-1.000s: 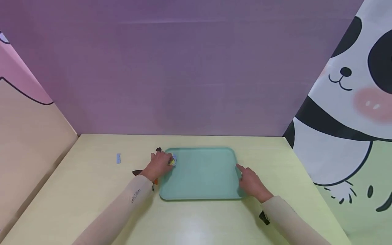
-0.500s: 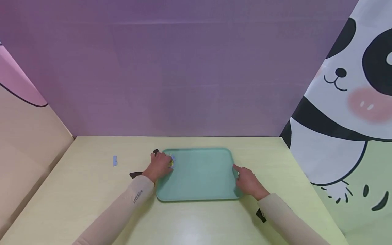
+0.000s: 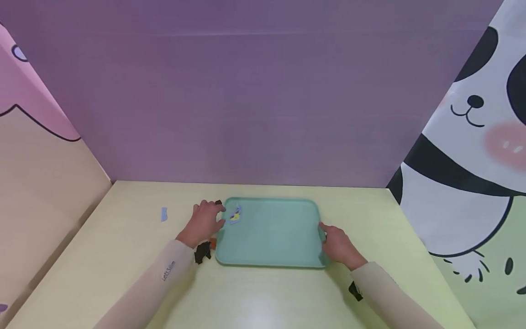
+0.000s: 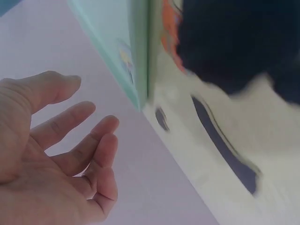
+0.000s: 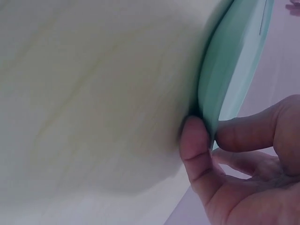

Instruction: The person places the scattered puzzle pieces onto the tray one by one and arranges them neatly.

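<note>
A mint-green tray (image 3: 271, 233) lies on the table. My right hand (image 3: 340, 246) pinches its right rim; thumb and finger (image 5: 194, 140) meet round the edge in the right wrist view. Near the tray's upper left corner lies a flat, irregular piece (image 3: 235, 214), pale blue with yellow. Just left of that piece is my left hand (image 3: 202, 224), over the tray's left edge, holding nothing. Its fingers are loosely bent and apart in the left wrist view. Beside the tray's left edge are a black ragged piece (image 3: 202, 252) and an orange piece (image 3: 213, 242).
A small blue strip (image 3: 164, 214) lies on the table at the left. By the tray's upper left corner is a small dark piece (image 3: 218, 202). A purple backdrop (image 3: 246, 91) stands behind the table (image 3: 263, 292), with a panda-printed panel (image 3: 460, 183) at the right.
My left hand has let go of the blue and yellow piece and drawn back to the left. The piece now shows on the tray. My right hand keeps its hold on the rim.
</note>
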Demonstrator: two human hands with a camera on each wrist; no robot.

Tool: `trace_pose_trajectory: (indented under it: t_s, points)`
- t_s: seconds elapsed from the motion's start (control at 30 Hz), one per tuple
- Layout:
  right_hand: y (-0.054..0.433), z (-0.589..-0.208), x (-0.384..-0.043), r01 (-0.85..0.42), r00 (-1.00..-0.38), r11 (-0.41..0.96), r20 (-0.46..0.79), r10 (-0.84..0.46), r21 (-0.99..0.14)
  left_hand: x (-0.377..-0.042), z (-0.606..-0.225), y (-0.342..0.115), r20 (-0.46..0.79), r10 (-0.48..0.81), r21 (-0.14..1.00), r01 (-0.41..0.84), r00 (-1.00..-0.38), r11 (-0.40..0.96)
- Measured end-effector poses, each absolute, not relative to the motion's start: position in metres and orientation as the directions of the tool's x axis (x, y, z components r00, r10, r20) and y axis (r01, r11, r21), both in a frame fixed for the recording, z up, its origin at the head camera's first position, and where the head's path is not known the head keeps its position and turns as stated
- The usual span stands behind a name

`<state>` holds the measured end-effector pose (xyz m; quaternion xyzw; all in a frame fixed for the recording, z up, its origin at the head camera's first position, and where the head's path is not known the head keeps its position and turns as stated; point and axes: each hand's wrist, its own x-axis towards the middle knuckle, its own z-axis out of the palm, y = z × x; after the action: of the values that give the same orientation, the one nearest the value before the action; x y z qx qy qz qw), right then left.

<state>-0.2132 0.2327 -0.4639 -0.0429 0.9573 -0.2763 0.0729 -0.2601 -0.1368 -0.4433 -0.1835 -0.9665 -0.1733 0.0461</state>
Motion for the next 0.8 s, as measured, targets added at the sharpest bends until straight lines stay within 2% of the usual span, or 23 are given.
trace_pose_trajectory:
  t_s: [0.17,0.4,0.63,0.8]
  points:
    - [0.242,-0.462,-0.213,-0.07,-0.988,0.855,-0.082,-0.13,-0.515,-0.254,-0.444,-0.159,0.142,0.32,0.33,0.349,-0.937,0.877]
    - [0.251,-0.461,-0.216,-0.105,-0.985,0.845,-0.064,-0.163,-0.525,-0.239,-0.45,-0.182,0.039,0.369,0.38,0.355,-0.929,0.854]
    - [0.252,-0.466,-0.218,-0.105,-0.983,0.831,-0.068,-0.168,-0.546,-0.221,-0.457,-0.183,-0.066,0.401,0.429,0.337,-0.914,0.838]
    - [0.249,-0.466,-0.218,-0.091,-0.984,0.836,-0.081,-0.159,-0.541,-0.218,-0.462,-0.18,-0.074,0.39,0.434,0.322,-0.918,0.841]
